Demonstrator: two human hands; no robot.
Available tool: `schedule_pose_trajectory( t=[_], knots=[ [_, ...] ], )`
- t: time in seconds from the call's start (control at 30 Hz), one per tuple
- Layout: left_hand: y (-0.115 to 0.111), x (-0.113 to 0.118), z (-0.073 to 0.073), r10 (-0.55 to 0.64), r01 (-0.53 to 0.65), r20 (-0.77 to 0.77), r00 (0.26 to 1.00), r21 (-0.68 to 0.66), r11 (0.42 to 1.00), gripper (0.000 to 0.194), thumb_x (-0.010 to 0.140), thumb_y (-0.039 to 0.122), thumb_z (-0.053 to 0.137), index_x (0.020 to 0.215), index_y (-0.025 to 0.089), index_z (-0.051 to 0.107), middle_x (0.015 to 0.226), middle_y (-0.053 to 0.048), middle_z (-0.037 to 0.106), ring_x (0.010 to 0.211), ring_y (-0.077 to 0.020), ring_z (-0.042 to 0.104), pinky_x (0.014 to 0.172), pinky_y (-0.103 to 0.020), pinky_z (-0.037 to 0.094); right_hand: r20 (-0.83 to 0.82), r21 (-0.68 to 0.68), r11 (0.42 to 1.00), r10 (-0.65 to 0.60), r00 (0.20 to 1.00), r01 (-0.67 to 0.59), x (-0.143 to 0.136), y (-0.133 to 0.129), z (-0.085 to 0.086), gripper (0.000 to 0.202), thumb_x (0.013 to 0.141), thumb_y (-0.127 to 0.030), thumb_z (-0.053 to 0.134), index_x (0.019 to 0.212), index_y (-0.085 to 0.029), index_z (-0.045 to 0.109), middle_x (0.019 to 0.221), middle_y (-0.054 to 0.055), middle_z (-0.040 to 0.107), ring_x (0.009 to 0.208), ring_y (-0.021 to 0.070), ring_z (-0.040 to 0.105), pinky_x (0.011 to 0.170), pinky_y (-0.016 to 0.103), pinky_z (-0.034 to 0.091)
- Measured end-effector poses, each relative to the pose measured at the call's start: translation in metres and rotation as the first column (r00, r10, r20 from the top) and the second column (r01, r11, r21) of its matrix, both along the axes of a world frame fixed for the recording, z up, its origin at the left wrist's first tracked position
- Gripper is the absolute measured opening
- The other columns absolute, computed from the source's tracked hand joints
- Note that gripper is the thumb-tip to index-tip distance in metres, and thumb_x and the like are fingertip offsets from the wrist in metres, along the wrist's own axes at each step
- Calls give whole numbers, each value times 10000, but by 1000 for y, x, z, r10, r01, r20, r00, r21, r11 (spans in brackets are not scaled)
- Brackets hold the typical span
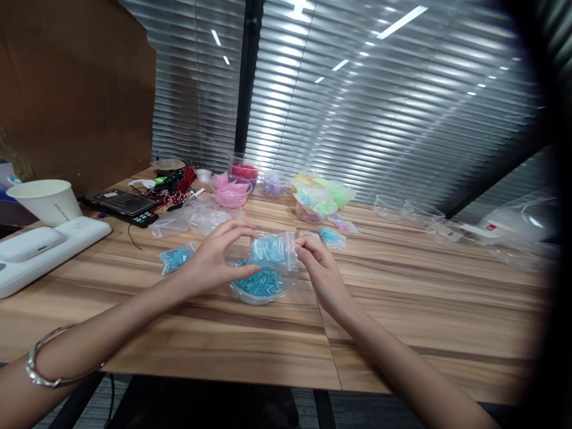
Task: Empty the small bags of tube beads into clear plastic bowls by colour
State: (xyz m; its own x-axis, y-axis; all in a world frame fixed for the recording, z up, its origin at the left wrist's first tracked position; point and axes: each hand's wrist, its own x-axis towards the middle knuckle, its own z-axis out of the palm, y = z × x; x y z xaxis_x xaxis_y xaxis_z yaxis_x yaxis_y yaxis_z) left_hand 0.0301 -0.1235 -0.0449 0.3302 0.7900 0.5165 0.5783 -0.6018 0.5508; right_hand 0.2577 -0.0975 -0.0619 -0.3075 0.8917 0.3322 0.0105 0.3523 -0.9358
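Observation:
A clear zip bag of light-blue pieces (pixel 270 251) hangs over a round clear bowl (pixel 259 298) that holds many blue tube-like pieces. My right hand (pixel 319 268) pinches the bag at its right, zip end. At the bag's left side, my left hand (pixel 218 256) has its thumb and fingers spread apart, with the fingertips close to the bag. A small bag of blue pieces (pixel 175 258) lies left of my left hand, and another blue bag (pixel 331 238) lies behind my right hand.
Behind are empty clear bags (pixel 203 215), a bowl of pink bags (pixel 231 193), a bowl heaped with colored bags (pixel 315 199) and clear bowls (pixel 422 211). At left stand a paper cup (pixel 47 201), a white power strip (pixel 84 235) and a black device (pixel 123 204).

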Motion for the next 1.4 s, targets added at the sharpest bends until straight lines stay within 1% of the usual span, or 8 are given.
schedule_pose_trajectory(
  t=[0.3, 0.47, 0.53, 0.67, 0.93, 1.03, 1.2, 1.4],
  knots=[
    [1, -3, 2, 13, -12, -30, 999, 26, 1000, 323, 755, 287, 723, 1042, 201, 603, 1087, -48, 636, 1065, -215, 578, 958, -376, 443, 23, -53, 998, 19, 1000, -17, 1, 6, -5, 162, 903, -310, 547, 782, -205, 576, 767, -18, 515, 732, 136, 465, 670, 252, 367],
    [3, -6, 2, 11, -11, 10, 1000, -1, 1000, 330, 778, 298, 708, 1078, 203, 612, 1108, -47, 655, 1065, -214, 598, 956, -364, 451, 46, -37, 999, 15, 999, -13, 1, 6, -5, 161, 900, -324, 550, 788, -212, 575, 782, -15, 523, 751, 142, 486, 691, 255, 387],
    [5, -9, -1, -1, 3, 69, 998, -23, 1000, 396, 776, 317, 721, 1142, 223, 602, 1161, -48, 645, 1103, -217, 590, 987, -367, 448, 56, -29, 999, 26, 998, -24, 1, 7, -5, 166, 900, -337, 552, 789, -216, 577, 793, -10, 536, 759, 148, 505, 699, 265, 402],
    [12, -14, -7, -70, 98, 315, 947, -76, 992, 577, 744, 328, 763, 1270, 257, 535, 1273, -69, 595, 1184, -237, 562, 1064, -412, 426, 128, 23, 1000, 16, 992, -19, 2, 8, -8, 161, 883, -370, 576, 826, -223, 610, 853, 12, 604, 834, 182, 567, 771, 312, 449],
    [9, -10, -6, -80, 254, 586, 806, -220, 942, 525, 758, 280, 760, 1238, 234, 554, 1277, -90, 599, 1209, -248, 556, 1052, -421, 461, 265, 280, 960, -48, 963, -29, 1, 4, -8, 100, 874, -338, 619, 845, -244, 634, 990, 45, 647, 1012, 227, 581, 948, 422, 417],
    [8, -10, -5, -68, 277, 618, 783, -249, 928, 521, 753, 258, 764, 1232, 241, 560, 1302, -85, 590, 1211, -244, 560, 1016, -384, 496, 285, 269, 963, -81, 955, 1, 1, 3, -8, 104, 868, -330, 631, 891, -236, 590, 986, 41, 628, 1015, 222, 574, 954, 418, 417],
    [9, -11, -6, -64, 282, 634, 771, -250, 926, 451, 765, 251, 756, 1185, 230, 594, 1281, -83, 608, 1187, -238, 579, 981, -364, 521, 214, 247, 968, -92, 973, 37, -1, 3, -12, 266, 840, -315, 669, 1035, -244, 503, 1050, 34, 566, 1053, 205, 558, 986, 407, 421],
    [8, -10, -4, -32, 217, 565, 824, -263, 940, 277, 815, 298, 706, 1083, 231, 681, 1233, -66, 654, 1208, -243, 567, 1012, -383, 497, 285, 308, 951, -75, 956, -17, -2, -3, -3, 187, 886, -281, 619, 1066, -255, 577, 1086, 41, 616, 1091, 211, 559, 1009, 417, 408]
  ],
)
